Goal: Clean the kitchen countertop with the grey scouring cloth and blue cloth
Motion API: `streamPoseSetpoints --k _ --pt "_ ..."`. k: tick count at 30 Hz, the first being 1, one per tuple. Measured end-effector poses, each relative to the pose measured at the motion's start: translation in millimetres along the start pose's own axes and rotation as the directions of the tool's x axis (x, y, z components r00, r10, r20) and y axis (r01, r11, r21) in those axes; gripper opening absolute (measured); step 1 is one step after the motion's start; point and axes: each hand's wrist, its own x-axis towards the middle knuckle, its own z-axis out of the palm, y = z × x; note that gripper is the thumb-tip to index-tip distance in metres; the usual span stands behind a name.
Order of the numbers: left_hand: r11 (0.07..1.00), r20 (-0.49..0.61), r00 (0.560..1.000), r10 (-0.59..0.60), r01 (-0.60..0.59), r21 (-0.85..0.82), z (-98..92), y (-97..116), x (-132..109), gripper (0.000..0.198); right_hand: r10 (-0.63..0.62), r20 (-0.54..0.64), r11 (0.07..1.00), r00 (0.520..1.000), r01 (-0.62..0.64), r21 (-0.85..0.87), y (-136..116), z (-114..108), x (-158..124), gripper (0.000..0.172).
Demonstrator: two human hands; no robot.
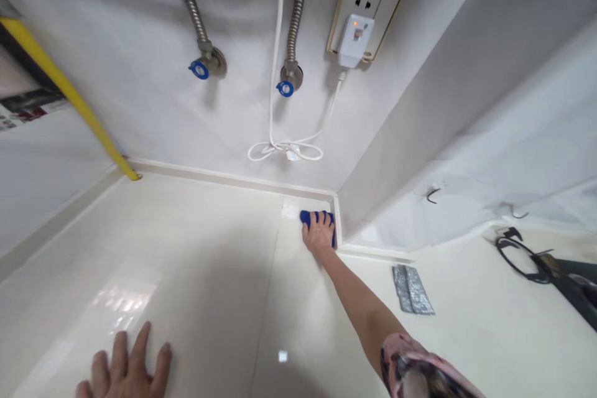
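My right hand (319, 233) reaches out to the back corner of the white countertop (209, 261), its fingers spread over a blue cloth (306, 217) and pressing it to the surface against the low edge strip. Beside the cloth, on its left, is a small whitish patch (290, 209). At the bottom left, my left hand (125, 373) lies with fingers apart on the glossy surface and holds nothing.
Two valves with blue handles (199, 69) (285, 88), a plugged-in socket (368, 6) and a tied white cable (284, 148) are on the back wall. A yellow pipe (77, 99) stands left. Right of my arm lie a silvery packet (413, 290) and a black-rimmed object (522, 259).
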Motion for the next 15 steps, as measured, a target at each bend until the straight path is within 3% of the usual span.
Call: streamPoseSetpoints --k 4,10,12,15 --pt "1.000 0.018 1.000 0.000 0.000 0.020 -2.4 2 2 0.081 -0.108 -0.024 0.992 0.994 0.109 0.056 2 -3 -76 0.052" --pt "1.000 -0.014 1.000 0.018 -0.018 0.009 2.7 -1 0 0.079 -0.344 -0.114 0.915 0.932 0.360 0.179 17 1 -237 0.055" --pt "1.000 -0.019 1.000 0.003 -0.003 0.010 2.2 0 -1 0.077 -0.498 -0.116 0.837 0.860 0.511 0.194 33 6 -280 0.066" --pt "0.999 -0.015 1.000 -0.006 0.007 0.037 -0.1 2 -4 0.074 -0.750 -0.124 0.625 0.650 0.757 0.188 66 7 -311 0.077"
